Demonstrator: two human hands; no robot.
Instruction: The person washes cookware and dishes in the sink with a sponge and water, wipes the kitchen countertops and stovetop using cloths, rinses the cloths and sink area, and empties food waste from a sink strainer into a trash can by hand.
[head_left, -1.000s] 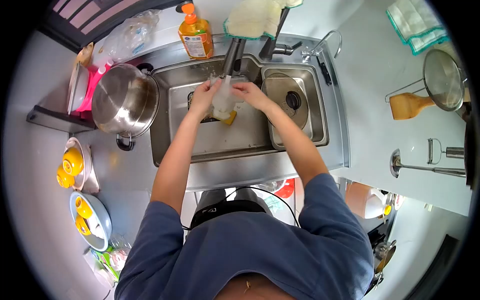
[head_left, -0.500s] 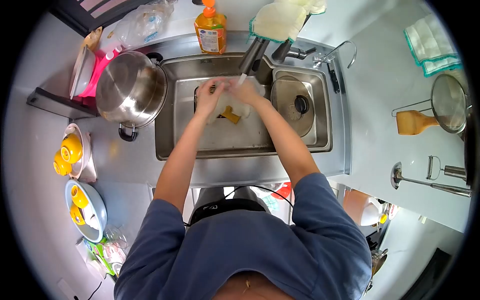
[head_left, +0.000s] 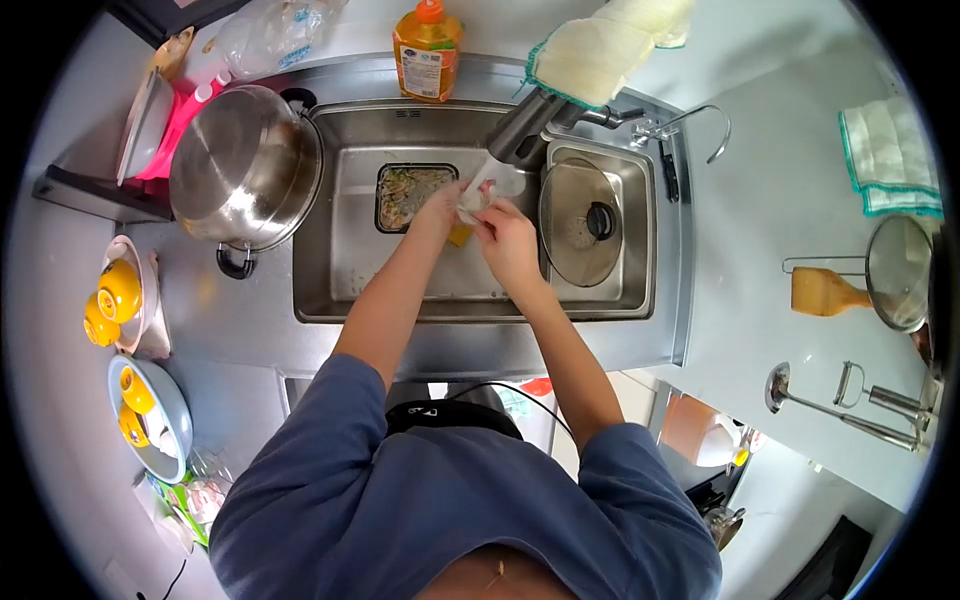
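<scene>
Water runs from the dark faucet (head_left: 520, 128) over a small whitish, translucent item (head_left: 474, 202) above the large sink basin (head_left: 345, 260). My left hand (head_left: 445, 204) grips the item from the left, its fingers partly hidden by it. Pinched fingers of my right hand (head_left: 504, 232) hold its lower right side. What exactly the item is I cannot make out. Just below my hands, a yellow sponge (head_left: 460, 235) lies in the basin, partly covered. A black-rimmed strainer tray (head_left: 417, 196) with food scraps sits left of my hands.
A steel pot (head_left: 245, 170) stands left of the sink, an orange soap bottle (head_left: 428, 55) behind it. A glass lid (head_left: 580, 222) leans in the small basin. Yellow bowls (head_left: 120, 290) are at far left; a wooden spatula (head_left: 825, 292) and ladle (head_left: 778, 387) lie right.
My hands have moved right, off the strainer tray, which now shows fully. The whitish item looks bunched smaller between my fingers. The view has shifted slightly.
</scene>
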